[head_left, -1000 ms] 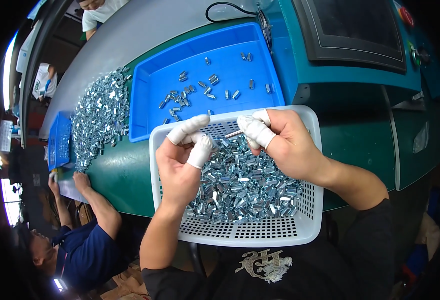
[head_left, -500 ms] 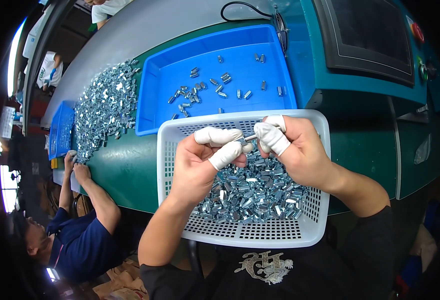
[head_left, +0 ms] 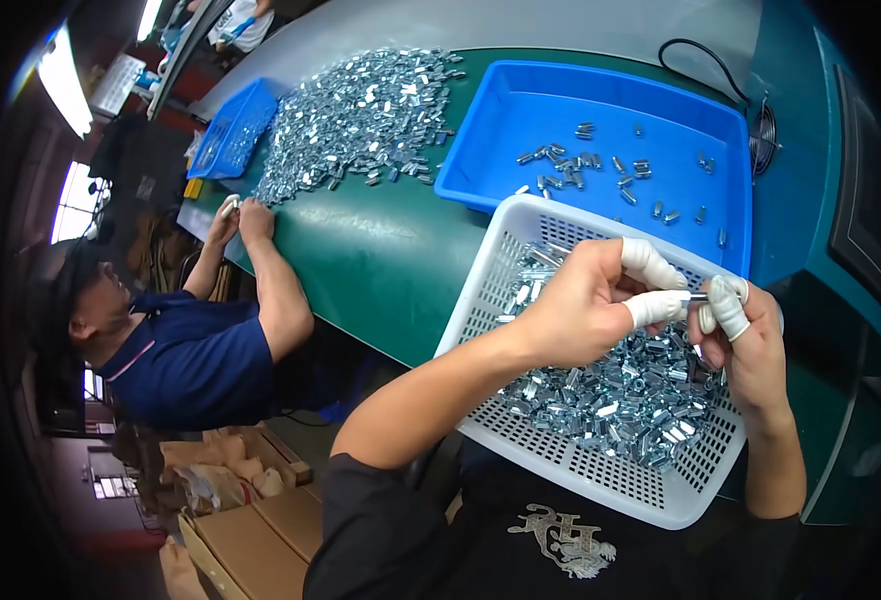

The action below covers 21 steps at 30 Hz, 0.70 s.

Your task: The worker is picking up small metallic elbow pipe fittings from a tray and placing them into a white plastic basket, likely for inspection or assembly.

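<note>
My left hand point(head_left: 600, 305), with white finger covers on thumb and forefinger, pinches a small metal piece that its fingers mostly hide. Opposite it, my right hand point(head_left: 750, 335), also in white finger covers, is closed on a thin metal rod point(head_left: 699, 296) that reaches to the left fingertips. Whether the rod sits inside the piece cannot be made out. Both hands are above a white perforated basket point(head_left: 568, 462), which holds a heap of shiny long hex nuts point(head_left: 610, 400). Behind it stands a blue tray point(head_left: 530, 110) with scattered nuts of the same kind.
A large pile of hex nuts point(head_left: 360, 120) lies on the green table point(head_left: 380, 265), beside a smaller blue basket point(head_left: 228, 135). A co-worker's hands point(head_left: 245, 218) are at the pile's near edge. Machine housing with a dark screen point(head_left: 868, 190) stands right; cardboard boxes point(head_left: 260, 545) are lower left.
The view has turned left, so everything appears farther right and tilted, and more of the co-worker shows. My hands stay together over the basket; the nut in my left fingers is now mostly hidden.
</note>
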{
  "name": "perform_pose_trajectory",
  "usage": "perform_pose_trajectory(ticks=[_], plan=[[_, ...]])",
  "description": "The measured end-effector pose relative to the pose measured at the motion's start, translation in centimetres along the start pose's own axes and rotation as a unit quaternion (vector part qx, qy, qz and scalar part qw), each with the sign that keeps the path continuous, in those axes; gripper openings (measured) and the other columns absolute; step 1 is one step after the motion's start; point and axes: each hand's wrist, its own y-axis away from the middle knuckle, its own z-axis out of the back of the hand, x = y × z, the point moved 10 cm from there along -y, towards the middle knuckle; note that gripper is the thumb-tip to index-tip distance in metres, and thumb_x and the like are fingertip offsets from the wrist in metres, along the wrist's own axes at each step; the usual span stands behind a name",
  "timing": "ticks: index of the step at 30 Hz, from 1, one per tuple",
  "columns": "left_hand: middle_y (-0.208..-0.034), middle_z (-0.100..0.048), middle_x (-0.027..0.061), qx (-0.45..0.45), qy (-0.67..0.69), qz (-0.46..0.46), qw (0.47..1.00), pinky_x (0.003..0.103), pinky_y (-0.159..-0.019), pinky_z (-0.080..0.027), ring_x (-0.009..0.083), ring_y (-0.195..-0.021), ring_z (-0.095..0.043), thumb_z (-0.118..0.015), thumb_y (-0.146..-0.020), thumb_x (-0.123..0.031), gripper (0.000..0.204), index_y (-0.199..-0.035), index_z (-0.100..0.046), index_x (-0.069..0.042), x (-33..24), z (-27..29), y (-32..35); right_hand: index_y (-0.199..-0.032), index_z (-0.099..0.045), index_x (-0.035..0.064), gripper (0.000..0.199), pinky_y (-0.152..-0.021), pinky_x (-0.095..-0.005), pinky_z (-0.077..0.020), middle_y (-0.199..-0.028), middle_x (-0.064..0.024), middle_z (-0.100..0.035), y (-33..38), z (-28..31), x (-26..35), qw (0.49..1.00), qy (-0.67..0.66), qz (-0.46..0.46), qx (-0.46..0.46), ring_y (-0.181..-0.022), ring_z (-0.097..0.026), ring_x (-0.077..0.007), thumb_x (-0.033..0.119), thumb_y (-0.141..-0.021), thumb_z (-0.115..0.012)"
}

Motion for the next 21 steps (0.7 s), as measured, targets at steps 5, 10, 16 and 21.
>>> perform_pose_trajectory(ticks=[5,10,16,21], plan=[[-0.083,-0.062,0.0072,-0.025,0.009,-0.006,1.000,0.023,-0.064,-0.050,0.0108,-0.074,-0.060,-0.062,-0.083,-0.003,0.012,-0.094,-0.060,0.002,-0.3,0.4,-0.2,-0.073,-0.050,0.0064,0.031,-0.040,-0.0166,-0.0262,-0.060,-0.0012,-0.052,-0.2,0.1,0.3,0.999,0.030,0.033,-0.017,-0.042,-0.034,-0.0020,0.028,-0.095,-0.042],[-0.082,-0.062,0.0030,-0.044,-0.173,-0.060,0.982,0.022,-0.069,-0.048,0.0073,-0.077,-0.058,-0.063,-0.083,-0.007,0.014,-0.095,-0.060,0.001,-1.8,0.5,-1.3,-0.068,-0.048,0.0068,0.033,-0.041,-0.0171,-0.0258,-0.059,-0.0009,-0.051,0.1,1.8,1.2,0.993,0.015,0.059,-0.100,-0.043,-0.033,-0.0016,0.025,-0.095,-0.044],[-0.082,-0.061,0.0031,-0.036,-0.121,-0.080,0.989,0.022,-0.067,-0.046,0.0070,-0.076,-0.057,-0.063,-0.083,-0.008,0.014,-0.094,-0.060,-0.001,-1.9,0.7,-1.4,-0.069,-0.049,0.0065,0.032,-0.042,-0.0158,-0.0252,-0.058,0.0001,-0.050,0.3,1.8,1.1,0.992,0.004,0.055,-0.110,-0.044,-0.033,-0.0010,0.025,-0.095,-0.044],[-0.080,-0.060,0.0013,-0.056,-0.151,-0.082,0.984,0.021,-0.064,-0.045,0.0055,-0.073,-0.055,-0.063,-0.082,-0.007,0.009,-0.087,-0.059,-0.001,-2.6,0.7,-0.6,-0.074,-0.051,0.0046,0.030,-0.043,-0.0155,-0.0235,-0.061,0.0010,-0.050,1.2,1.9,2.4,0.977,0.072,0.147,-0.140,-0.046,-0.033,-0.0005,0.025,-0.094,-0.044]])
